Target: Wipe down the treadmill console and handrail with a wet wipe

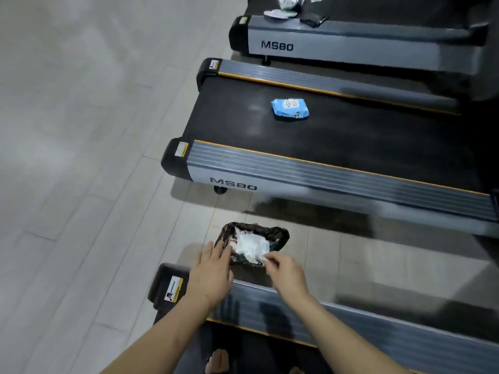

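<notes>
A black plastic bag [275, 234] lies open on the floor between two treadmills, with crumpled white wipes [251, 245] inside. My left hand [213, 273] rests with fingers spread on the bag's left edge. My right hand [283, 271] pinches a white wipe at the bag's near rim. A blue wet wipe pack [290, 108] lies on the black belt of the middle treadmill [351, 147]. No console or handrail is in view.
Three MS80 treadmills lie side by side; the near one's grey side rail [364, 319] runs under my forearms. The far one [351, 47] carries white pads and a dark object. Pale tiled floor [81, 157] spreads to the left. Toes show at the bottom edge.
</notes>
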{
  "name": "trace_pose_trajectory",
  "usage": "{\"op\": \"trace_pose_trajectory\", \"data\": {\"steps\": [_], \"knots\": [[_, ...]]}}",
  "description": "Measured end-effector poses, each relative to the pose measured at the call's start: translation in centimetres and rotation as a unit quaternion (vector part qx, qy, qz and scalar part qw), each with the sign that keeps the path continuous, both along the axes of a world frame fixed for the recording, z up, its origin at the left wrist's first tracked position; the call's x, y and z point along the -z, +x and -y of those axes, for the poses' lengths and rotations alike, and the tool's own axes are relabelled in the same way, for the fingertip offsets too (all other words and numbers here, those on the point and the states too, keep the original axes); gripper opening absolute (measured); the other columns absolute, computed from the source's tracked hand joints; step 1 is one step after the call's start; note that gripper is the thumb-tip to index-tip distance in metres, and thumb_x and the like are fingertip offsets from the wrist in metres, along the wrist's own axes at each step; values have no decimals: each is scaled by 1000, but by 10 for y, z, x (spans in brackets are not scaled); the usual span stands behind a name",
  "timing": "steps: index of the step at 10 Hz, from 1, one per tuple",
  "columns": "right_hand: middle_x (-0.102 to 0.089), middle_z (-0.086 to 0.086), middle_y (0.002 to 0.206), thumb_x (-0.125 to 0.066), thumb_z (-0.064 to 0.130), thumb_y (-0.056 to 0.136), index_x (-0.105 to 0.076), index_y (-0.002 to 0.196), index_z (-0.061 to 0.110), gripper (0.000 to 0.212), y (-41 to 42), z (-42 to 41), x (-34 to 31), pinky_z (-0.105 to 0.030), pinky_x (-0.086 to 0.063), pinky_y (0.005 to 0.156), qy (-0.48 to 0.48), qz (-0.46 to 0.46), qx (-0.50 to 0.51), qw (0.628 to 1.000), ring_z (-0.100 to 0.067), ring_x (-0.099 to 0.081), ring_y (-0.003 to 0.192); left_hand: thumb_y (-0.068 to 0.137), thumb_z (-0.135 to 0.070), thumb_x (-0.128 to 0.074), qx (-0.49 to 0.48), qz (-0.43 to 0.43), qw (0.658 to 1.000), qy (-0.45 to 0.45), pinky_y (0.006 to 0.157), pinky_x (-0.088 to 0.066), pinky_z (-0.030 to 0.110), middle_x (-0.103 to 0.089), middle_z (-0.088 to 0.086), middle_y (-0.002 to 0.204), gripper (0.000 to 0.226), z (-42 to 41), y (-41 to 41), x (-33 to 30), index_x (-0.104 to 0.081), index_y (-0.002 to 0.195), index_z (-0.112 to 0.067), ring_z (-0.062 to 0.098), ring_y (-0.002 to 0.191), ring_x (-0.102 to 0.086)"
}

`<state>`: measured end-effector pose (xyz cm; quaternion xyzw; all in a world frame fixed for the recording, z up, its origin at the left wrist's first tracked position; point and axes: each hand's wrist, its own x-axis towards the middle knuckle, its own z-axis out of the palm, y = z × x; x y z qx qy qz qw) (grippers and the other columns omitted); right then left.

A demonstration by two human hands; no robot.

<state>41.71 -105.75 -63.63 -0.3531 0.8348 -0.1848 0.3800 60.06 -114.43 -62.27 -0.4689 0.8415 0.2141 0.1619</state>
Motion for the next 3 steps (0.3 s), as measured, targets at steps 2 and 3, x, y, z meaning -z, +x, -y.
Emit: {"op": "trace_pose_trajectory", "data": {"steps": [2, 3], "knots": [[-77, 10, 115, -67, 30, 98, -78, 115, 30, 20, -20, 40, 154, -36, -56, 88, -21, -70, -32, 997, -18, -69, 106, 106, -33, -40, -1, 7, 1000, -9, 131, -13, 48, -16, 4, 175, 64, 15, -24, 151, -17, 165, -21, 27, 162, -10], [-71, 4, 134, -69, 28, 95, -73, 129, 27, 35, -20, 53, 220, -39, -51, 102, 12, -92, -147, 985, -23, -64, 123, 106, -31, -41, -10, 17, 1000, -13, 130, -12, 48, -17, 5, 175, 61, 23, -28, 219, -21, 163, -22, 27, 162, -10]]}}
